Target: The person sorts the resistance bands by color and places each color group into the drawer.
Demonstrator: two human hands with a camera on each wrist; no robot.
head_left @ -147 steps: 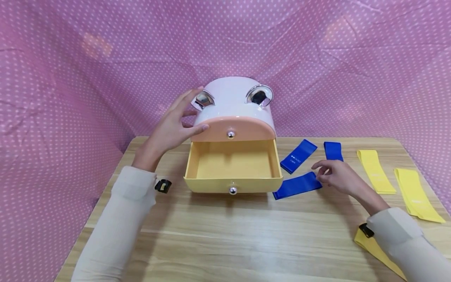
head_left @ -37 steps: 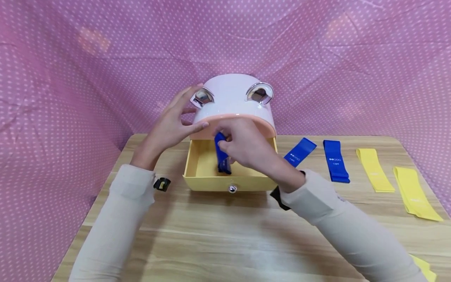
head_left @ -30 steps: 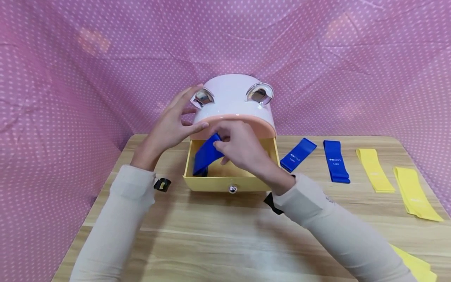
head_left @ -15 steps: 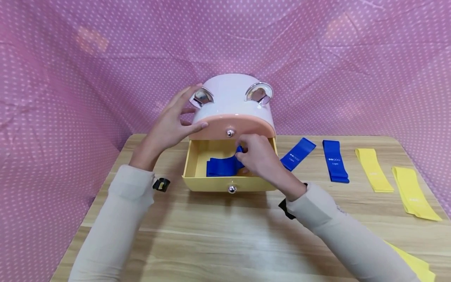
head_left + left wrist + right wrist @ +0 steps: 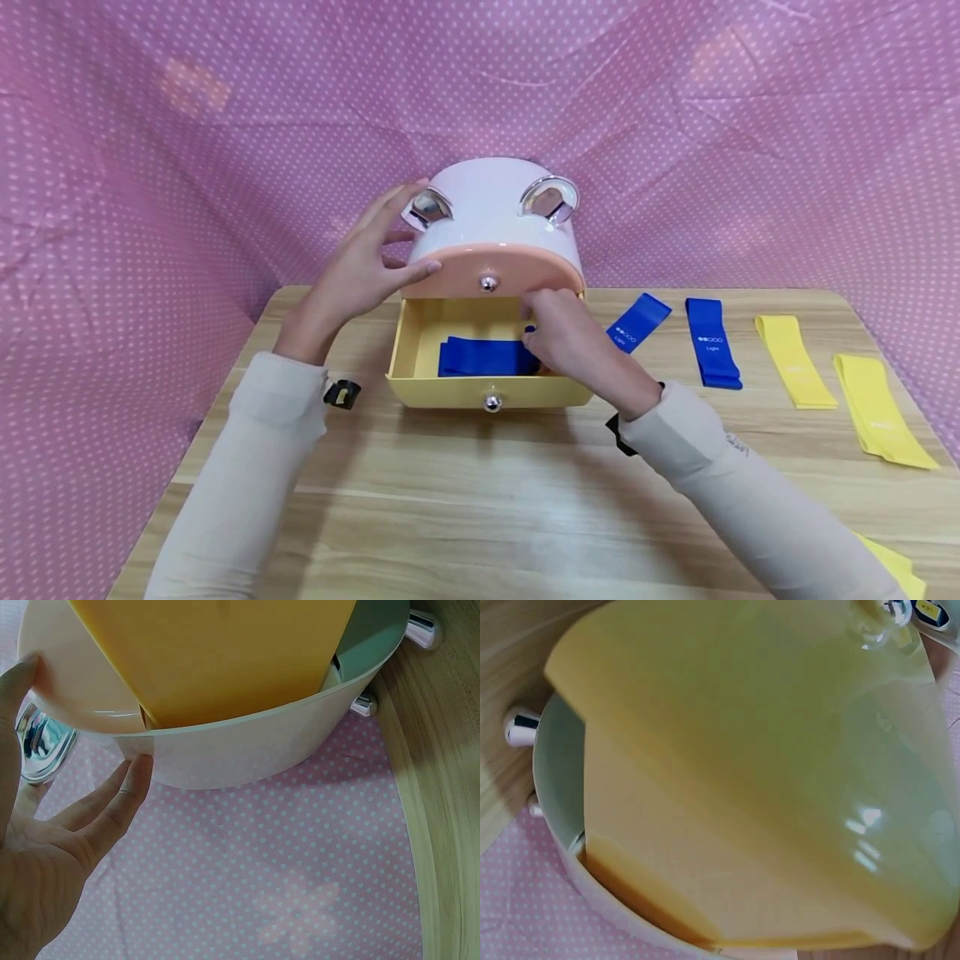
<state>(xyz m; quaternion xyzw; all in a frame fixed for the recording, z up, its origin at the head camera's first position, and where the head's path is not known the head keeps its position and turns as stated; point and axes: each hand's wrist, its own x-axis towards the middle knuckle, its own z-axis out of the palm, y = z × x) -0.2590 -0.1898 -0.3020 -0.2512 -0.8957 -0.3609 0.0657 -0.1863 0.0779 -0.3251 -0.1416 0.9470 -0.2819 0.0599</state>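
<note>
A white storage box (image 5: 487, 196) with silver eye-like knobs stands at the back of the table, its yellow lower drawer (image 5: 438, 392) pulled out. My left hand (image 5: 356, 267) rests spread against the box's left side, thumb on the peach upper drawer (image 5: 517, 265). In the left wrist view, two fingertips touch the white side wall (image 5: 240, 746). Inside the yellow drawer lies a flat blue resistance band (image 5: 480, 357). My right hand (image 5: 566, 337) pinches its right end, partly hiding it. The right wrist view shows the drawer (image 5: 742, 787), with the hand hidden.
Two more blue bands, one angled (image 5: 641, 321) and one straighter (image 5: 712, 342), lie right of the box. Further right are yellow bands, a nearer-to-centre one (image 5: 795, 360), an outer one (image 5: 885, 412) and one (image 5: 892, 562) partly under the right sleeve. A pink dotted cloth (image 5: 480, 75) hangs behind.
My right hand took the blue band from beside the drawer, brought it inside and laid it flat, then shifted rightward with its end. The left hand stays on the box.
</note>
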